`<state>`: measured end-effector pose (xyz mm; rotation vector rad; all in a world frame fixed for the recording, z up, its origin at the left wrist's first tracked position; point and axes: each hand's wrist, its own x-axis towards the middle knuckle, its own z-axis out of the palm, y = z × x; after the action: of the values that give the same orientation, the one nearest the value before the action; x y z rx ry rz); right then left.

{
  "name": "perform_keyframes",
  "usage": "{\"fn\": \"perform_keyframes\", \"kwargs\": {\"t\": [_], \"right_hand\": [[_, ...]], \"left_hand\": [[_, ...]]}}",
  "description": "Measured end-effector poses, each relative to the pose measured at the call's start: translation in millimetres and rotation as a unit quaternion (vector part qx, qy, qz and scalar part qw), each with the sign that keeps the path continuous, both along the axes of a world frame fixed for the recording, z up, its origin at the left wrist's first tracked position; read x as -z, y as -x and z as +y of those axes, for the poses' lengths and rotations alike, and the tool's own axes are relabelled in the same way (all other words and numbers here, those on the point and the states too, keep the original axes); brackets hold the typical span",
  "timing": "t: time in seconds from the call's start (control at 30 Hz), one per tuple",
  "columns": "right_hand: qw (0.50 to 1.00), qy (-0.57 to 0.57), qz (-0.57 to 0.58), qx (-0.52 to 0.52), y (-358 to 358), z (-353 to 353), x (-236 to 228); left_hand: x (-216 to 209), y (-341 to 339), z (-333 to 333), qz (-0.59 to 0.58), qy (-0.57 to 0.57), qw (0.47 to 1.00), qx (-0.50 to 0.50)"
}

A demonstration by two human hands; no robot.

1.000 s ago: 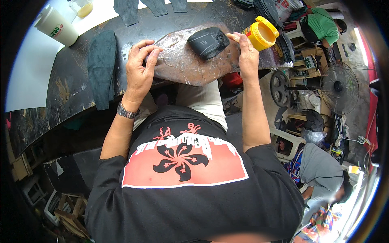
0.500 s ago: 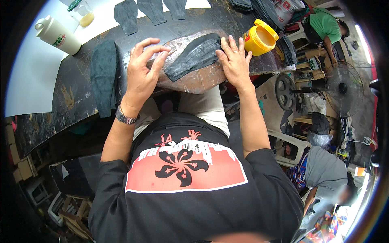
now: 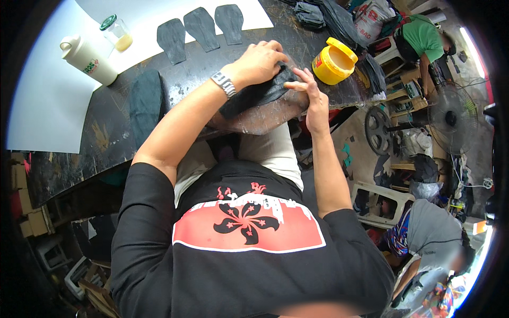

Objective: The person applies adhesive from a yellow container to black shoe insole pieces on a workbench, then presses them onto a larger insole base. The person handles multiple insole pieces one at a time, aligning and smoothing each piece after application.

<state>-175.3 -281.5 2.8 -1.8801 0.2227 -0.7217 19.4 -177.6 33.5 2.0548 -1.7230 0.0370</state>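
A dark leather piece [image 3: 254, 94], long and curved, lies on a worn brown board [image 3: 273, 119] at the table's near edge, just above my lap. My left hand [image 3: 259, 64] reaches across its far side, fingers bent down and closed at the upper right end. Much of that end is hidden under the hand. At the same end, my right hand [image 3: 314, 100] is turned on its side with fingers stretched out and apart. Its fingertips touch the piece's right edge, and one fingertip looks yellowish.
An opened yellow tub [image 3: 330, 68] stands right of my hands. Left lies another dark piece [image 3: 144, 103]; three smaller ones [image 3: 200, 29] rest on white sheet. A white flask [image 3: 87, 61] and glass jar [image 3: 117, 34] stand far left. A fan [image 3: 450, 117] and two people are at right.
My left hand has swung right and over the leather piece, from raised and open to closed on its right end. My right hand has turned from palm-down onto its side and moved slightly lower.
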Motion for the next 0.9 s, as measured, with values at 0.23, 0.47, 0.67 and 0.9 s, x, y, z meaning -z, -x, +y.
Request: {"fn": "perform_keyframes", "kwargs": {"t": [0.23,0.47,0.67,0.9], "right_hand": [[0.984,-0.088,-0.114,0.106,3.6,12.1,8.0],[0.964,-0.127,-0.17,0.163,-10.9,7.7,12.5],[0.955,-0.103,-0.203,0.19,-19.9,11.3,16.9],[0.958,-0.122,-0.181,0.187,-18.8,10.9,17.3]], "left_hand": [[-3.0,-0.3,-18.5,-0.082,-0.05,0.994,0.051],[-23.8,1.2,-27.3,-0.111,-0.094,0.987,0.071],[-31.1,-5.6,-31.6,-0.032,-0.099,0.99,0.092],[-44.7,-91.4,-60.1,0.109,0.074,0.989,-0.061]]}}
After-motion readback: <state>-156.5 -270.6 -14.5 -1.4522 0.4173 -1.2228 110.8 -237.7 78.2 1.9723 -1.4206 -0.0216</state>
